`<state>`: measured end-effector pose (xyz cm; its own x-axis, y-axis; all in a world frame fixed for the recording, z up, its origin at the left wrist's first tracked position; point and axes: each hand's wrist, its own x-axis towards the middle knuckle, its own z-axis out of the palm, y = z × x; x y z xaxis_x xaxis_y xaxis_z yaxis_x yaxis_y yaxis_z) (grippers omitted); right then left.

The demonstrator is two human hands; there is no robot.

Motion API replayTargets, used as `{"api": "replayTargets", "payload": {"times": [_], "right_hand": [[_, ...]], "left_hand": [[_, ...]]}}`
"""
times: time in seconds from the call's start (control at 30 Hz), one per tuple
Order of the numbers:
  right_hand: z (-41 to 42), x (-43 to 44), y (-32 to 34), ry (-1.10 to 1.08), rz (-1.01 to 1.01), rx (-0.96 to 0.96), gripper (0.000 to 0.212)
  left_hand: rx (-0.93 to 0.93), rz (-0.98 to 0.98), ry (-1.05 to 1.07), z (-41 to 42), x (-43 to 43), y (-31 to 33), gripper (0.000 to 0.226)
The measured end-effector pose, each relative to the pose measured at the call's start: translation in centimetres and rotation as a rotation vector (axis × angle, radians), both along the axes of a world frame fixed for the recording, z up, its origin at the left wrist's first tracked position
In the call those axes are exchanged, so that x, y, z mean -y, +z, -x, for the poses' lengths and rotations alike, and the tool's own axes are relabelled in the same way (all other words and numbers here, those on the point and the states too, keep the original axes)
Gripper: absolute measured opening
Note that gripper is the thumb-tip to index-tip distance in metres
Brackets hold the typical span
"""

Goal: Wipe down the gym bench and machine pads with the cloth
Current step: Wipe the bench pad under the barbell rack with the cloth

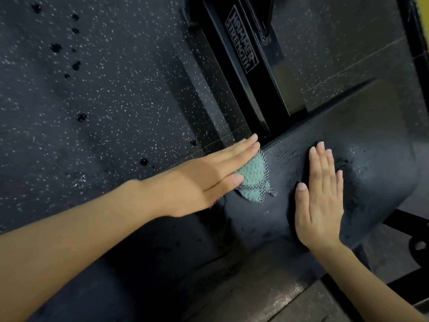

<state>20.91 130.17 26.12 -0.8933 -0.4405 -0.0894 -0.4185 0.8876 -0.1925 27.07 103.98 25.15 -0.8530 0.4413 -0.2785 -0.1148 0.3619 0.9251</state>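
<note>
A black padded bench pad point(362, 145) runs from lower left to upper right, its surface scuffed and flecked. A small teal cloth point(254, 176) with a dark stitched edge lies on the pad near its left edge. My left hand point(204, 180) presses flat on the cloth with straight fingers, covering most of it. My right hand point(321, 196) lies flat on the pad to the right of the cloth, fingers straight and together, apart from the cloth.
A black machine frame point(243, 73) with a "Hammer Strength" label rises behind the pad. Speckled rubber flooring point(92, 94) with several dark wet spots fills the left. More black frame tubing point(404, 219) sits under the pad at right.
</note>
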Motion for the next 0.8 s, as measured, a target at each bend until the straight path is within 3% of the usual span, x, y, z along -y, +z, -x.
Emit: {"api": "replayTargets", "payload": {"times": [0.5, 0.8], "right_hand": [[-0.1, 0.2, 0.2, 0.024, -0.018, 0.047, 0.059], [-0.1, 0.0, 0.0, 0.036, -0.016, 0.026, 0.06]], "left_hand": [[-0.024, 0.032, 0.026, 0.0, -0.2, 0.3, 0.057], [0.065, 0.037, 0.053, -2.7, 0.9, 1.5, 0.057]]}}
